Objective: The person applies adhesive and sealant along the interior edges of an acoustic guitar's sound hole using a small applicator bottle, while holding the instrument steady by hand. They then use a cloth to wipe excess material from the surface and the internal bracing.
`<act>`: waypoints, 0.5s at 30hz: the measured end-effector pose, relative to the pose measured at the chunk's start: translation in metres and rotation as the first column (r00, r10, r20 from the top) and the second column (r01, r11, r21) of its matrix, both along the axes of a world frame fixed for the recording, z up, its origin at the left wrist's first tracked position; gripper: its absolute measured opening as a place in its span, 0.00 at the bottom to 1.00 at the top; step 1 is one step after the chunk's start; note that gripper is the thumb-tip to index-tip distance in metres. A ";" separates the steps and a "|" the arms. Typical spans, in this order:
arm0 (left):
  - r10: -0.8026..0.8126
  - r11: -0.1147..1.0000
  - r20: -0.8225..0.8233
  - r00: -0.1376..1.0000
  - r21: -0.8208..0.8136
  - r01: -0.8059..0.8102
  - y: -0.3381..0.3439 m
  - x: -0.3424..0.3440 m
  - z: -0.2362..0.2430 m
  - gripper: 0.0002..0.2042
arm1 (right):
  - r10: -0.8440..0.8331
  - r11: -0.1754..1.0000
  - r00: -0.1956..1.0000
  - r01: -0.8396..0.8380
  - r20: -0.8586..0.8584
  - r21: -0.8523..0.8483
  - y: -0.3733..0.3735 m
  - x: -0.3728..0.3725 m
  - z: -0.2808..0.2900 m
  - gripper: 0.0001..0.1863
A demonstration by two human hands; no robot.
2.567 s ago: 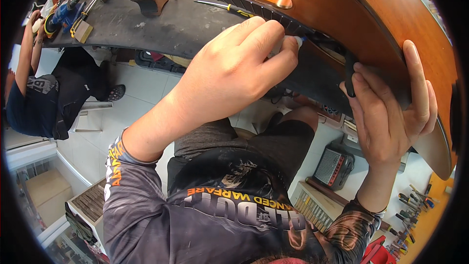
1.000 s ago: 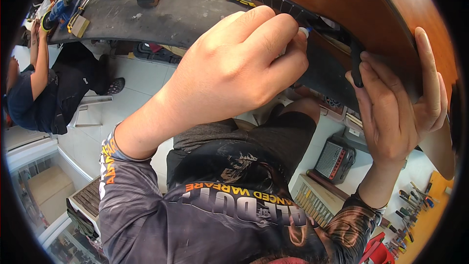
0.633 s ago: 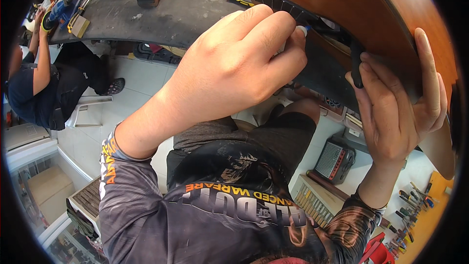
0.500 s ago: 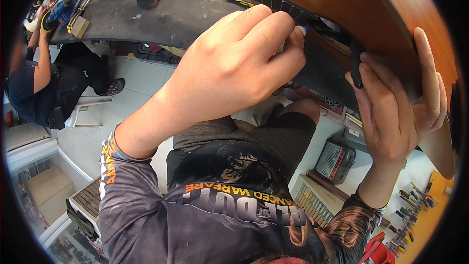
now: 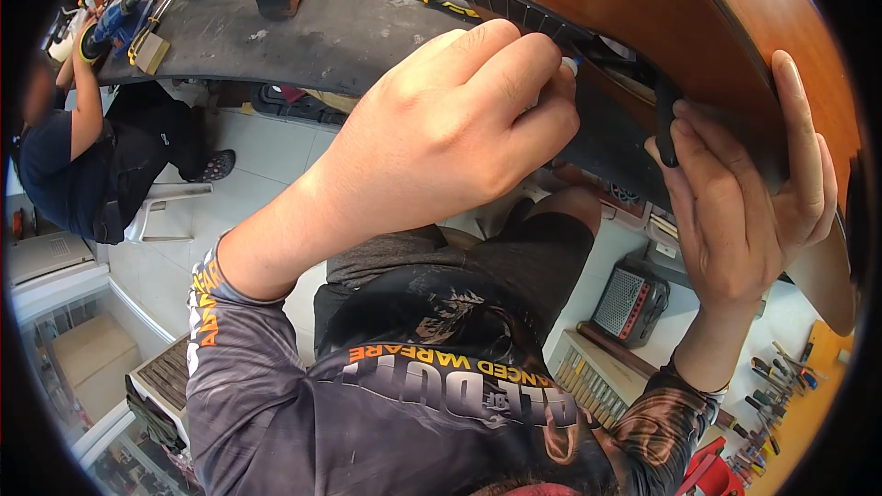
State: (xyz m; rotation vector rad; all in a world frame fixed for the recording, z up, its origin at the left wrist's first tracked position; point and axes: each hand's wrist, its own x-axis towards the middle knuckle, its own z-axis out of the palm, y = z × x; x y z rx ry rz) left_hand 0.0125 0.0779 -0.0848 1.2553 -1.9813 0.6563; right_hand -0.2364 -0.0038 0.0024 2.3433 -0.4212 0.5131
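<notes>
Workshop floor tiles and a long dark workbench (image 5: 322, 32) frame the scene, with a seated co-worker (image 5: 83, 165) at far left beside the bench. At centre, the left hand (image 5: 450, 142) is curled tight, fingertips pinched on a small white-tipped object (image 5: 570, 65) pressed against the edge of an orange-brown acoustic guitar body (image 5: 717, 28); what it is cannot be told. At right, the right hand (image 5: 744, 193) clasps the guitar's rim, thumb against a thin black piece (image 5: 665, 124). A small amplifier (image 5: 629, 303) sits below.

Left hand (image 5: 459, 138) curled at the guitar body's (image 5: 698, 46) edge, pinching something small. Right hand (image 5: 744, 193) grips the rim, fingers (image 5: 684, 142) beside a black strip (image 5: 665, 124).
</notes>
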 end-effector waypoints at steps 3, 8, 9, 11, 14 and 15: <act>-0.028 0.999 -0.002 1.000 -0.020 0.028 -0.002 0.000 0.000 0.17 | -0.005 1.000 1.000 0.004 -0.025 -0.024 -0.001 -0.001 0.005 0.14; -0.026 1.000 0.021 0.999 -0.006 0.027 -0.007 0.001 0.001 0.17 | -0.062 0.998 0.998 0.062 -0.028 -0.010 0.006 -0.002 0.009 0.13; -0.011 1.000 0.027 1.000 -0.004 0.011 -0.004 0.002 0.001 0.17 | -0.061 0.998 0.998 0.061 -0.027 0.005 0.004 -0.001 0.006 0.13; -0.016 1.000 0.006 1.000 -0.014 0.016 -0.001 0.003 -0.001 0.17 | -0.031 1.000 0.999 0.031 -0.012 0.001 0.000 0.002 0.002 0.13; -0.059 0.997 -0.008 0.998 -0.044 0.059 -0.010 -0.002 -0.002 0.17 | -0.044 0.998 0.998 0.042 0.037 0.049 -0.002 -0.008 0.005 0.13; -0.045 0.998 -0.003 0.999 -0.042 0.045 -0.007 -0.001 -0.002 0.17 | 0.002 0.993 0.995 -0.014 0.102 0.116 -0.006 -0.007 0.002 0.13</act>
